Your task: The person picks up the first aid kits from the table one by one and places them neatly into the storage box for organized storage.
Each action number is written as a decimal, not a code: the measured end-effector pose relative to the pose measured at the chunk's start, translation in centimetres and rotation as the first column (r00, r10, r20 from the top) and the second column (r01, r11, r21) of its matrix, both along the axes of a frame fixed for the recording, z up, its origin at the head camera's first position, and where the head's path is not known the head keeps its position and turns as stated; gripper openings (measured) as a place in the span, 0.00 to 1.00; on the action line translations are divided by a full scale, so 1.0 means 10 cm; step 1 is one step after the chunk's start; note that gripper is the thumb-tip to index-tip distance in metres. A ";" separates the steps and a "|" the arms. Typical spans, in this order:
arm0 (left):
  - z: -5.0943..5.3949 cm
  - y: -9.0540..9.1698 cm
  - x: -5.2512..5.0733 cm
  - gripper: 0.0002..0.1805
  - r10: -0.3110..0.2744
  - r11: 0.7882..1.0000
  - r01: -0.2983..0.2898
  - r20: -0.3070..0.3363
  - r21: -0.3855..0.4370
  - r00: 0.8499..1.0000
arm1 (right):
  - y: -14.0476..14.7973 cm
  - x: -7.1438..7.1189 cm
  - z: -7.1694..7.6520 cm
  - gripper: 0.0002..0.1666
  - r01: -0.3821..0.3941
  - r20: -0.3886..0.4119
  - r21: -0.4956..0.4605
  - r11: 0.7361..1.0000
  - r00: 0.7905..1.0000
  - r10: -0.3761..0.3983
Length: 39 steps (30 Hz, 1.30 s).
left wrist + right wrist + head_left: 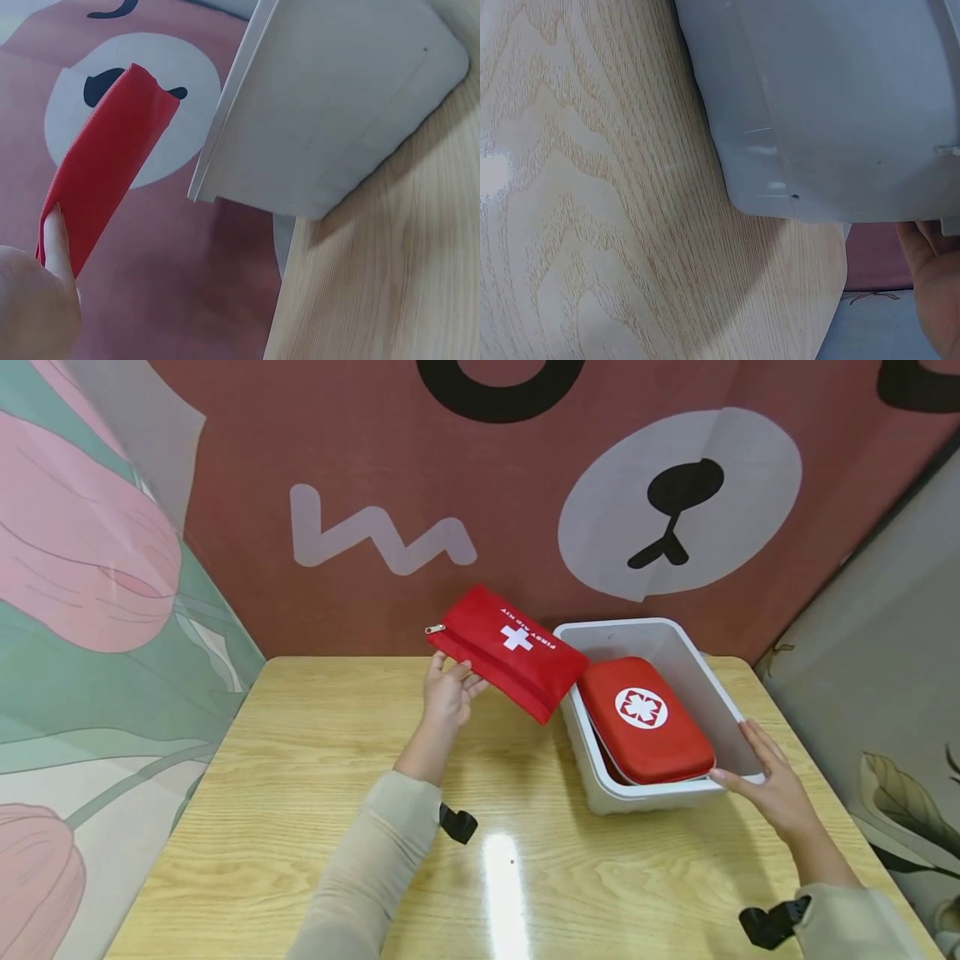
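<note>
My left hand pinches a flat red first aid pouch by its lower left edge, thumb on the near side. The pouch has a white cross, lettering and a zipper pull at its left end. It is held in the air, its right corner by the left rim of a white plastic bin. In the left wrist view the pouch appears nearly edge-on. Tilted in the bin lies a red hard first aid case with a round white emblem. My right hand grips the bin's near right corner, thumb at the front rim.
The bin stands on a light wooden table near its back right. Directly behind the table hangs a brown cloth with a bear's face. Patterned fabric borders the left side, and a grey panel with leaves the right.
</note>
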<state>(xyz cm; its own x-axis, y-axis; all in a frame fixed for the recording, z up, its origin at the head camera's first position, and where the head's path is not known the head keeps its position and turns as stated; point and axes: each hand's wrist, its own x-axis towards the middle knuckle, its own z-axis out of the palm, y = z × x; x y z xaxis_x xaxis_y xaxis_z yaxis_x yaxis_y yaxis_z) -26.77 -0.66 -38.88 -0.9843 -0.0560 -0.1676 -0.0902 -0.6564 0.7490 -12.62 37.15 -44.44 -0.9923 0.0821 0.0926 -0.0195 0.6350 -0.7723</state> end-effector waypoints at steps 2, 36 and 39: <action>0.01 0.04 0.00 0.14 -0.022 1.000 0.022 -0.006 -0.003 1.000 | 0.00 0.00 0.00 0.49 0.000 0.004 -0.004 1.000 1.000 0.000; 0.07 0.67 -0.01 0.10 -0.316 0.943 0.311 -0.027 -0.117 0.948 | -0.05 0.00 0.02 0.49 -0.018 -0.015 -0.028 0.999 1.000 0.017; 0.07 0.72 -0.01 0.12 -0.328 0.937 0.324 -0.012 -0.130 0.944 | -0.05 0.00 0.01 0.49 -0.020 -0.021 -0.028 0.999 1.000 0.020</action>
<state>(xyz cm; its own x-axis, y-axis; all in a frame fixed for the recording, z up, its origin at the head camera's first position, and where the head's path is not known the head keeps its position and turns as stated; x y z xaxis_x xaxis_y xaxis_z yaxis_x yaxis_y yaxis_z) -26.86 6.57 -38.19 -0.9568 0.2509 -0.1470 -0.2575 -0.4962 0.8292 -12.57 36.65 -44.31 -0.9917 0.0652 0.1111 -0.0482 0.6125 -0.7890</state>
